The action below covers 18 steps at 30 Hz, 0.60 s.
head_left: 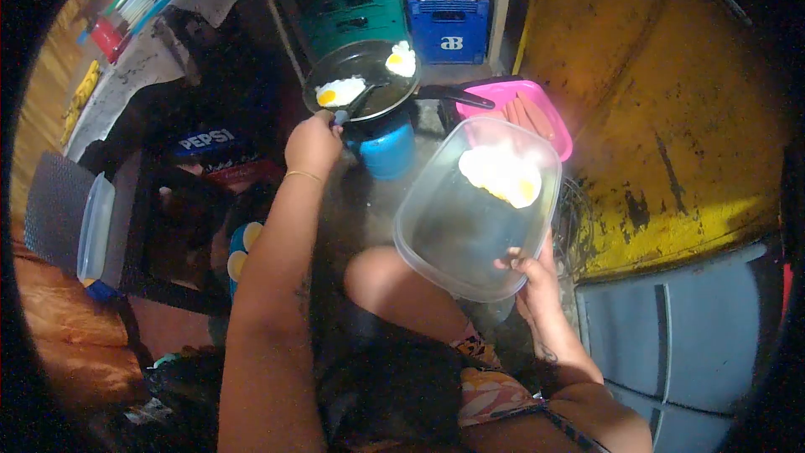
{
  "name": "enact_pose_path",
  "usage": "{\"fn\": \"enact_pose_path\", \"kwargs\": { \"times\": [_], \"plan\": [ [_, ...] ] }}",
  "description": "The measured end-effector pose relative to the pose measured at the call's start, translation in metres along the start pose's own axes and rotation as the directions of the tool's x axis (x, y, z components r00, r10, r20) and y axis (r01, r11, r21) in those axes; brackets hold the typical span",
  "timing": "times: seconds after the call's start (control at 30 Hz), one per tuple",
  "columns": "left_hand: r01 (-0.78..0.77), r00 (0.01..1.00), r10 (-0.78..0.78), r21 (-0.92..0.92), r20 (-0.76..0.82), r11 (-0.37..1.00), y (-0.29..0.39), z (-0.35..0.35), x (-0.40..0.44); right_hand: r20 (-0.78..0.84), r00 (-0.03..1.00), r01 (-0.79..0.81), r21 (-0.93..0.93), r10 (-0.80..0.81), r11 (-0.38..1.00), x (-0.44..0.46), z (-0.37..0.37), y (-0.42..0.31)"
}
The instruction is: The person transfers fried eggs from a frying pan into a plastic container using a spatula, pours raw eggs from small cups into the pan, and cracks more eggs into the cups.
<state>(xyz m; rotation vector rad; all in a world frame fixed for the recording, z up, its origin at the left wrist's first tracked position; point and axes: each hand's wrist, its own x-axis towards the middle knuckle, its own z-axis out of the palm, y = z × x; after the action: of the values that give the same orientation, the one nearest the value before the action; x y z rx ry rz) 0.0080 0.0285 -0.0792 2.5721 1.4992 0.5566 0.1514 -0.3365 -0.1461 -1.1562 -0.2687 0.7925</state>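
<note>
White and yellow, a fried egg (340,94) lies near the left edge of the black frying pan (360,63), with the dark blade of a spatula (360,102) against it. Another fried egg (401,59) sits by the pan's far right edge. The left hand (314,149) is closed around the spatula's handle, its forearm reaching forward almost straight, wrist over the near rim. The egg should be light, soft and slippery with fat, its yolk easily broken; it is best carried from underneath, blade well under the white.

The right hand (532,275) grips the near right corner of the clear plastic container (444,226), thumb inside the wall and elbow bent close to the body. Cooked eggs (503,176) rest toward its far right corner. The tub looks light and slightly flexible, so a one-corner hold could let it tip; the rim gives a firm grip. The two hands are well apart. Beyond the tub, pinkish sausages (537,117) lie in a pink basin (564,144), near the pan's handle (457,98).
</note>
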Motion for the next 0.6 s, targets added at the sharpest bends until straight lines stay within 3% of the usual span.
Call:
{"fn": "enact_pose_path", "kwargs": {
  "times": [0.2,0.6],
  "plan": [
    [-0.007,1.000,0.008,0.027,-0.002,1.000,0.009,-0.005,-0.006,0.006,0.999,-0.032,0.001,0.031,1.000,-0.002,0.000,-0.002],
    [-0.244,0.949,0.309,0.460,-0.070,0.854,0.022,-0.063,-0.007,0.009,1.000,-0.022,0.008,0.022,1.000,0.001,0.000,0.003]
  ]
}}
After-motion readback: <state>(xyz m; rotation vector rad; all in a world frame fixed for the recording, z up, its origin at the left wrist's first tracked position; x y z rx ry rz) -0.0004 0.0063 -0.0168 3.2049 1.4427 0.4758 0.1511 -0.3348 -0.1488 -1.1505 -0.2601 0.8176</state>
